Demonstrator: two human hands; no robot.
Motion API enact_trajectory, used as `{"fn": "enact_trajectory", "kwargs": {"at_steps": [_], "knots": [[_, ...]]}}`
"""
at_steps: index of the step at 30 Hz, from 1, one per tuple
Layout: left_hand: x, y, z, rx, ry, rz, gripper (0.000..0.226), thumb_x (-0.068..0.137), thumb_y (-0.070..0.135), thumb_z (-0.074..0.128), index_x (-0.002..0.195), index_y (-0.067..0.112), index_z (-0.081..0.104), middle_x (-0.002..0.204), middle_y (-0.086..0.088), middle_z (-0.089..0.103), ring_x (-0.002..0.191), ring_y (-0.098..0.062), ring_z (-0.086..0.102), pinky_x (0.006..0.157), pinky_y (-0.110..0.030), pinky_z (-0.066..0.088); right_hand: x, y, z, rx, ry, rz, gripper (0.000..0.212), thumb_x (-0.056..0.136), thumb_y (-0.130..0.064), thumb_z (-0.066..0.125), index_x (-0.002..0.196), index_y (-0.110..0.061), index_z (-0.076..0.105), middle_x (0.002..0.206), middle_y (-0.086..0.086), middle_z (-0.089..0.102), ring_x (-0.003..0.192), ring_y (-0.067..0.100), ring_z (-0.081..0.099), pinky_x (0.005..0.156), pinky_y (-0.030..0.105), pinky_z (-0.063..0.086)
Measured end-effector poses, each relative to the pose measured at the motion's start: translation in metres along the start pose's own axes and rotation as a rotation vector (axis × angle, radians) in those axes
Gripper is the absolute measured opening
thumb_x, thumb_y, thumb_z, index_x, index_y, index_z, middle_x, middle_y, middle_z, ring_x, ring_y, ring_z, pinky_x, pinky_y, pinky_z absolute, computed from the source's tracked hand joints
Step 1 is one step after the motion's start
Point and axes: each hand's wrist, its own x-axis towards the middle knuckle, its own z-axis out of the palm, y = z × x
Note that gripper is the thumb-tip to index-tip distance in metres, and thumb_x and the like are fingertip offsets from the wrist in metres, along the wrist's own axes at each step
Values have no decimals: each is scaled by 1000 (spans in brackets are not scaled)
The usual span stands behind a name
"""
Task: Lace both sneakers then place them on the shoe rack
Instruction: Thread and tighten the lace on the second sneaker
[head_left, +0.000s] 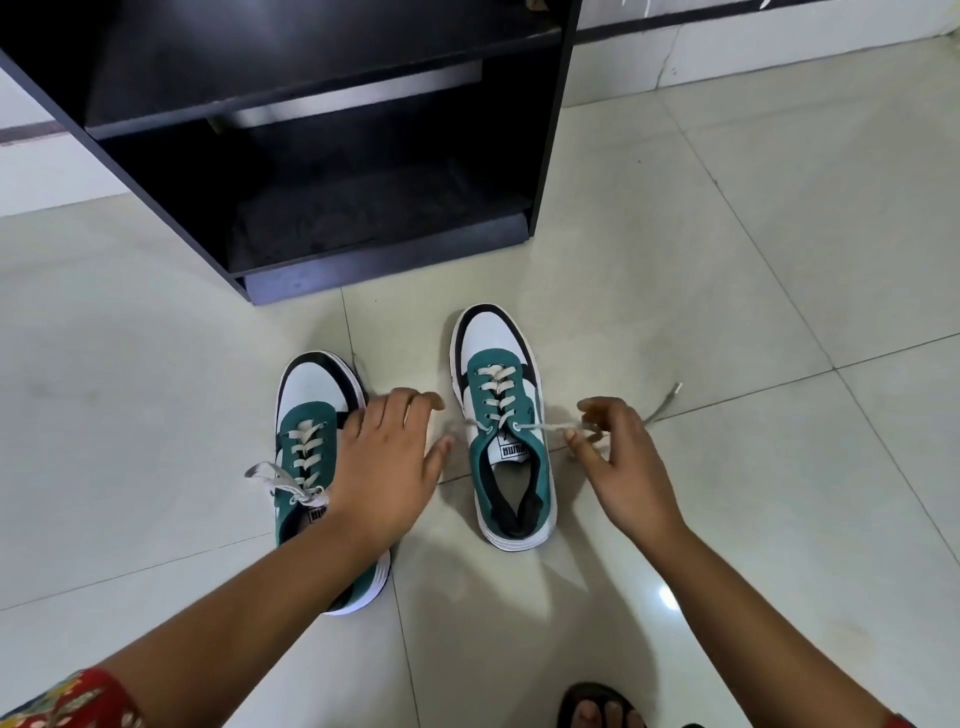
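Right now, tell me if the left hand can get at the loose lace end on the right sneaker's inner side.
Probably yes. The left hand hovers open between the two sneakers, beside the right sneaker, and nothing lies between them on the floor.

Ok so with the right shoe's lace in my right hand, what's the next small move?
Probably bring the left hand, open beside the right sneaker, onto its other lace end: the right hand already pinches one lace, taut from the top eyelet, and no knot shows.
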Motion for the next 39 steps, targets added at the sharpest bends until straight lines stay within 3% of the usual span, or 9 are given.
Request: {"fn": "enact_trajectory", "kwargs": {"at_steps": [5, 9, 15, 18, 21, 23, 27, 32, 39], "knots": [[-1, 26, -4, -890, -487, -614, 28, 93, 43, 40, 92, 18, 53, 83, -1, 62, 79, -19, 58, 70, -33, 44, -21, -8, 12, 65, -102, 192, 36, 93, -42, 45, 75, -15, 62, 72, 3, 69, 72, 23, 63, 72, 39, 50], [13, 38, 0, -1251, -376, -898, 17, 93, 31, 48, 83, 19, 53, 79, 2, 54, 72, -13, 48, 72, -32, 39, -12, -11, 29, 363, -54, 373, 26, 92, -40, 48, 92, -20, 66, 91, -2, 71, 89, 18, 66, 88, 43, 52], [33, 48, 4, -1291, -230, -895, 31, 83, 38, 63, 69, 12, 53, 60, -1, 56, 45, -5, 52, 43, -17, 39, 4, -27, 38, 619, 49, 374, 14, 90, -28, 55, 95, -19, 64, 102, 1, 68, 100, 20, 62, 92, 39, 48], [36, 46, 8, -1180, -345, -846, 39, 81, 42, 65, 87, 4, 62, 77, -7, 66, 66, -17, 63, 59, -25, 50, 6, -25, 33, 611, 126, 419, 32, 86, -41, 58, 64, -18, 53, 72, 6, 61, 72, 23, 59, 78, 43, 49], [32, 43, 13, -1091, -350, -759, 30, 86, 39, 59, 79, 9, 56, 70, -4, 59, 65, -19, 56, 62, -29, 43, 6, -22, 24, 429, -121, 520, 61, 83, -60, 51, 38, -19, 46, 43, -4, 46, 49, 18, 44, 62, 34, 38], [30, 41, 17, -1113, -258, -720, 23, 89, 30, 57, 73, 12, 55, 63, -1, 54, 58, -15, 49, 60, -27, 39, 8, -22, 25, 383, -224, 557, 56, 80, -62, 53, 43, -19, 53, 44, -5, 49, 48, 17, 46, 61, 32, 40], [26, 43, 10, -1268, -106, -723, 11, 92, 16, 53, 87, 7, 57, 63, 2, 52, 51, -4, 48, 45, -9, 38, 17, -28, 29, 370, -157, 455, 24, 81, -29, 57, 61, -18, 51, 55, -3, 51, 55, 18, 48, 62, 35, 39], [22, 49, 1, -1427, -87, -708, 17, 96, 5, 41, 95, 1, 58, 62, 3, 55, 39, 8, 51, 41, -4, 37, 15, -42, 26, 708, -83, 427, 17, 87, -11, 48, 71, -16, 44, 66, 0, 53, 52, 12, 41, 46, 22, 31], [16, 43, 0, -1307, -61, -430, 19, 97, 9, 39, 85, 10, 55, 83, 2, 59, 66, 13, 55, 65, -2, 40, 11, -64, 21, 452, -244, 134, 30, 98, -19, 37, 78, -16, 59, 57, -7, 48, 48, 1, 44, 53, 19, 36]]}}
